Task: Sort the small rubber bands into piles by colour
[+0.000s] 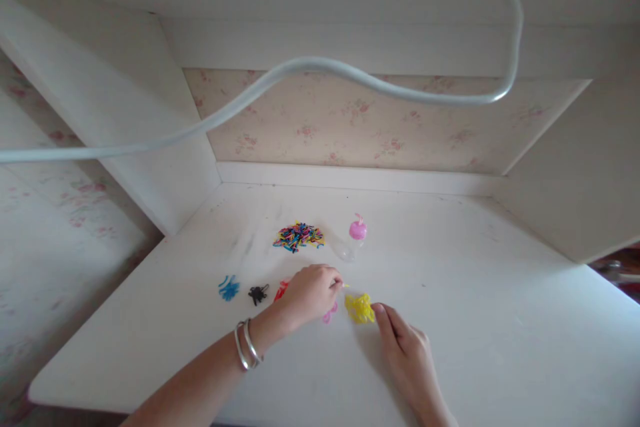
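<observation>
Left hand (310, 290) first: thumb and finger are pinched closed, with a little pale yellow tip (346, 285) poking out. Probably a rubber band, but it's tiny and soft in this view, so don't hold me to it. Right hand (410, 347) has its thumb and index right up against the right side of the yellow pile (359, 308), other fingers curled in. Can't tell if it's actually gripping a strand or just touching.

That pile sits around the middle of the desk (475, 320), nearer the front edge than the mixed pile (299, 237) further back. Bands look tangled, so pulling one could drag half the clump along, imo.

Bigger worry is the pink pile (330, 312): it's partly under the left hand and just beside the yellow, so a sloppy sweep could mix colours. Red pile (281, 289) is half hidden behind that wrist too, easy to brush. Black pile (258, 293) and blue pile (229, 287), out toward the desk's left edge, seem safer.
</observation>
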`<state>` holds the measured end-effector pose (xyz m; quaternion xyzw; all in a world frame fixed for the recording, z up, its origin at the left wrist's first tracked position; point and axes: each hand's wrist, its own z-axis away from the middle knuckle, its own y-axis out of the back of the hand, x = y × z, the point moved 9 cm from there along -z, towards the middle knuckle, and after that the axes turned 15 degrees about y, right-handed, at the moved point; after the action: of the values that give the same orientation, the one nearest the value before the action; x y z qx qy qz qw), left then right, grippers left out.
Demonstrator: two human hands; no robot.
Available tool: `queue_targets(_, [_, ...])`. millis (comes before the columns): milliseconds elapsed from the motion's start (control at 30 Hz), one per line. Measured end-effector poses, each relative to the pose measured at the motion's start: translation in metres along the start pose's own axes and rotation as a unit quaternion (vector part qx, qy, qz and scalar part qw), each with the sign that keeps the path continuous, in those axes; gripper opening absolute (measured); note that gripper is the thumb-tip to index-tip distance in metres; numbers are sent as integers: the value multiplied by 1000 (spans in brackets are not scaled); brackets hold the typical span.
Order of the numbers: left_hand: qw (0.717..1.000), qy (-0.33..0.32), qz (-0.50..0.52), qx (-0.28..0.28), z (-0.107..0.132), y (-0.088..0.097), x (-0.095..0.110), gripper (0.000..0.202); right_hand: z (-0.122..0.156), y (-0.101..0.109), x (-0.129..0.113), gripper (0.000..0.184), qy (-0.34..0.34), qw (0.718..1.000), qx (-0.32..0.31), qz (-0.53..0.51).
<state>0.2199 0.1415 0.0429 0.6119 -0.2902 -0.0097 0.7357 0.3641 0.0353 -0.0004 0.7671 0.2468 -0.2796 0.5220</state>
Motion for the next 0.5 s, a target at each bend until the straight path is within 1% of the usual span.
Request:
queue_targets(133, [1000, -21, -6, -11, -6, -19, 19, 27, 0, 1, -3, 50, 12, 1000, 0, -1])
queue_targets(200, [1000, -25, -11, -13, -9, -27, 24, 26, 0, 0, -4, 49, 15, 1000, -2, 3])
queue_targets(267, [999, -27, -14, -15, -11, -29, 25, 26, 0, 0, -3, 48, 14, 1000, -1, 3])
queue_targets(333, [999, -28, -12, -11, -10, -25, 23, 26, 0, 0, -2, 48, 13, 1000, 1, 3])
queue_targets(367, [1000, -28, -7, -8, -9, -19, 21, 27, 0, 1, -3, 48, 12, 1000, 1, 5])
queue_targets(433, [1000, -26, 3, 3, -6, -3, 13, 29, 0, 2, -5, 49, 11, 1000, -3, 7])
queue_targets(500, [999, -17, 25, 21, 2, 19, 0, 30, -1, 2, -7, 49, 6, 1000, -11, 7])
